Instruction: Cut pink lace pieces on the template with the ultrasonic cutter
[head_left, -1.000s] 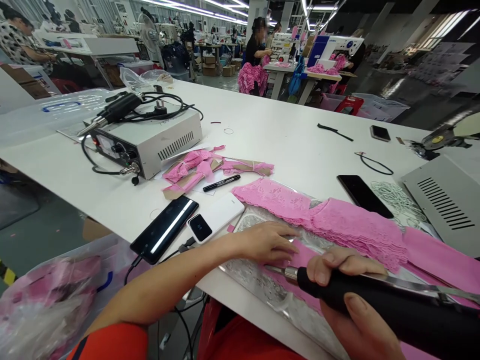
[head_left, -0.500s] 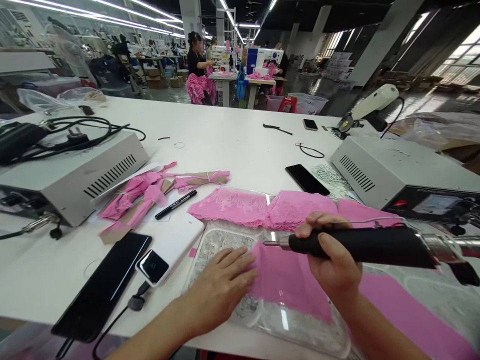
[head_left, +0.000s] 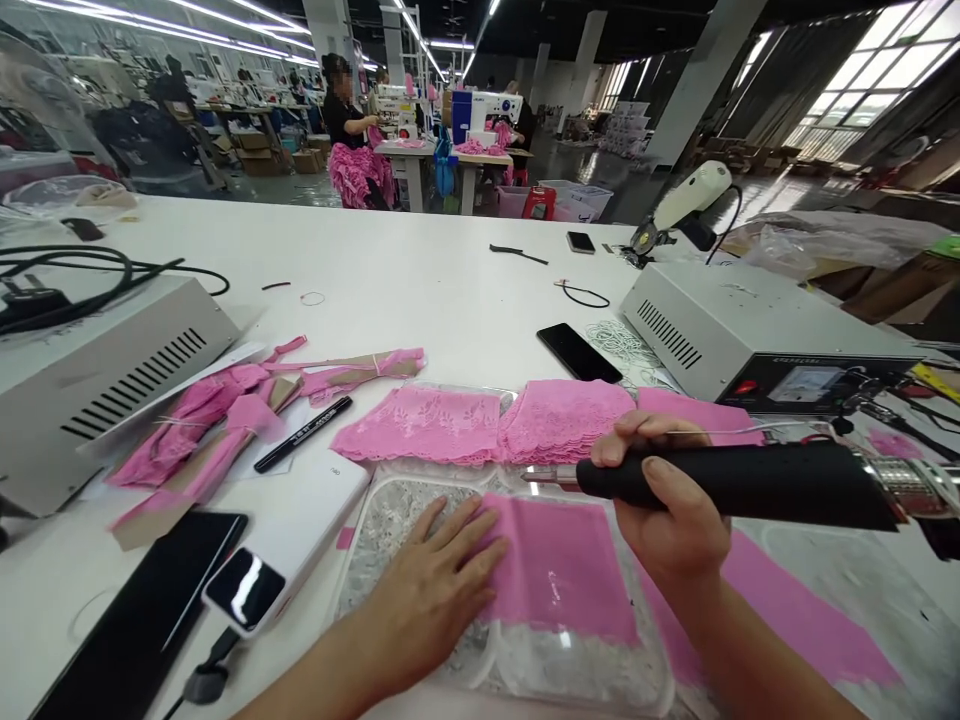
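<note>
My left hand [head_left: 435,590] lies flat with fingers spread, its fingertips on the left edge of a pink fabric piece [head_left: 562,570]. That piece rests on a clear plastic tray lid [head_left: 405,500]. In my right hand [head_left: 675,510] is a black-handled ultrasonic welding gun [head_left: 720,480], fingers wrapped round the handle. Its metal tip points left, just above the fabric's top edge; I cannot tell whether it touches. Two stacks of pink lace pieces, a left one [head_left: 427,425] and a right one [head_left: 566,420], lie just beyond. More pink fabric [head_left: 802,610] spreads under my right forearm.
A grey generator box [head_left: 750,320] stands at right, another [head_left: 112,380] at left. Tied pink lace straps [head_left: 217,400], a black marker [head_left: 304,433], a white power bank [head_left: 315,510] and a phone [head_left: 142,620] lie left. Another phone [head_left: 577,352] lies beyond the lace. A person [head_left: 349,130] works farther back.
The view has turned to the right, so the table items appear farther left. My left hand stays on the fabric; my right hand still holds the welding gun near its top edge.
</note>
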